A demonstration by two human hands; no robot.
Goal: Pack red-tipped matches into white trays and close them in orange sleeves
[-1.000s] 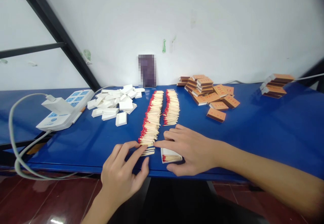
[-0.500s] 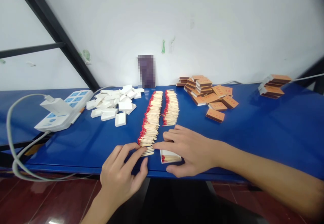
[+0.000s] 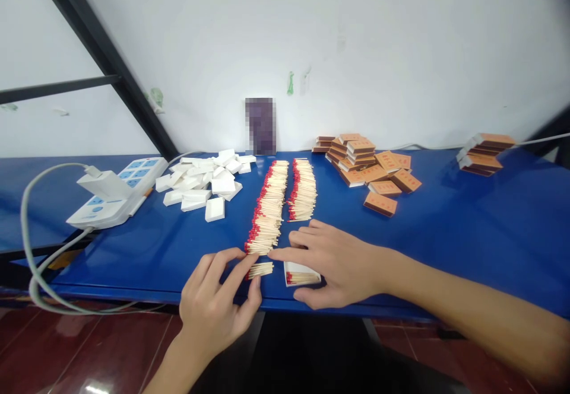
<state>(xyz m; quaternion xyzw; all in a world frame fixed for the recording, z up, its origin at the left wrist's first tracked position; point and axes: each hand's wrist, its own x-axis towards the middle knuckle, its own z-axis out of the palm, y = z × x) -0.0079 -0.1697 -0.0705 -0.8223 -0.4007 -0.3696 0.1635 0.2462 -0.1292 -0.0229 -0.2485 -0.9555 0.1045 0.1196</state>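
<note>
A long row of red-tipped matches [image 3: 269, 204] lies on the blue table, with a shorter row of matches [image 3: 303, 192] to its right. My left hand [image 3: 218, 296] is at the near end of the long row. Its fingertips touch a small batch of matches [image 3: 262, 270] there, and its thumb is apart from the fingers. My right hand [image 3: 332, 266] is spread over the right side of a white matchbox tray [image 3: 291, 266] partly filled with matches. Its index finger reaches left to the end of the long row; the hand hides part of the tray.
White empty trays [image 3: 196, 180] are heaped at the left beside a power strip [image 3: 120, 192] with a plug and cable. Orange matchboxes [image 3: 369, 165] are piled at the back right, more matchboxes [image 3: 485, 153] farther right. A blurred dark panel [image 3: 260, 127] stands against the wall.
A gap has opened between the small batch of matches and the long row. My left fingertips have shifted slightly; the right hand stays about where it was. The view has moved a little.
</note>
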